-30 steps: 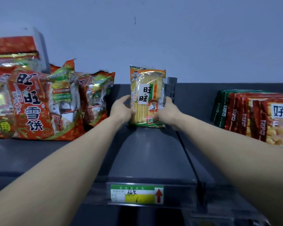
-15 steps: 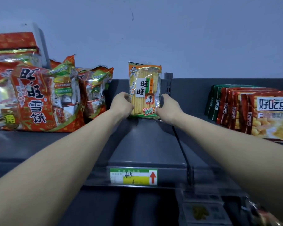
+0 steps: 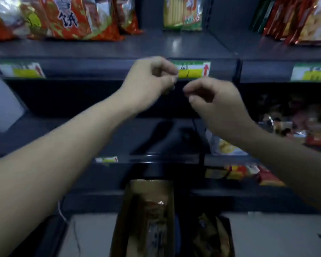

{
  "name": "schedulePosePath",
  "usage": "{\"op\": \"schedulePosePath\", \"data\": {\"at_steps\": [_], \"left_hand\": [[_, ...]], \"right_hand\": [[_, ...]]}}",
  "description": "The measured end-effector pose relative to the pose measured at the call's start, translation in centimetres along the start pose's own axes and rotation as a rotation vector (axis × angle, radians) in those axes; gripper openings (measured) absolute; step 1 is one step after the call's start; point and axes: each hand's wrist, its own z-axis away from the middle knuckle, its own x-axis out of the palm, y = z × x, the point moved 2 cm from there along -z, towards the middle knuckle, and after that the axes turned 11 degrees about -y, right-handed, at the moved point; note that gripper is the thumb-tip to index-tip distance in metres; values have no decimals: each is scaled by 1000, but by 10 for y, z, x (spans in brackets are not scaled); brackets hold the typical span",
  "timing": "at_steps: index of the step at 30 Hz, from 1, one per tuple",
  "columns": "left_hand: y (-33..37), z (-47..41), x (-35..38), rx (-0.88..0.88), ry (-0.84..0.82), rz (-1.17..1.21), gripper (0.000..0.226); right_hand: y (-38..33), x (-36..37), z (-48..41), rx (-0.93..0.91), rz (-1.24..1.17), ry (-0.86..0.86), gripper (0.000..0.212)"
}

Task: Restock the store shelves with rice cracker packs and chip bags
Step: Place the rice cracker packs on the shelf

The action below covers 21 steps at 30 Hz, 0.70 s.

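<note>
A yellow rice cracker pack (image 3: 183,14) stands upright at the back of the top shelf (image 3: 156,46), with nothing touching it. My left hand (image 3: 149,81) and my right hand (image 3: 214,102) hover in front of the shelf edge, below the pack. Both have loosely curled fingers and hold nothing. At the bottom of the view a brown cardboard box (image 3: 150,216) holds more snack bags, and orange bags (image 3: 210,236) lie beside it. The view is blurred.
Red rice cracker bags (image 3: 72,17) fill the top shelf's left side; red and green packs (image 3: 295,19) stand at its right. Price labels (image 3: 193,69) line the shelf edge. Lower shelves hold assorted snacks (image 3: 293,127) at right. A light floor shows at the bottom.
Both hands have let go of the rice cracker pack and pulled back down in front of the shelf edge. The view has tilted down, and the lower shelves and box now show.
</note>
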Motion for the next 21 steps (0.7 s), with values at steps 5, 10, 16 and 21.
{"op": "schedulePosePath", "data": {"at_steps": [5,10,16,21], "left_hand": [[-131,79,38,-442,-186,14,26],[-254,142,77,-808,-297,-37,13],[-351,202,124,-1075,-392,22,12],[-417,237,154,-1161,-404,23,32]], "right_hand": [[65,124,76,398,-19,-369,24],[126,223,141,828,-171,-653,17],[186,308,204,1195,-411,-788,32],[216,352,234,1362,-493,-779,35]]}}
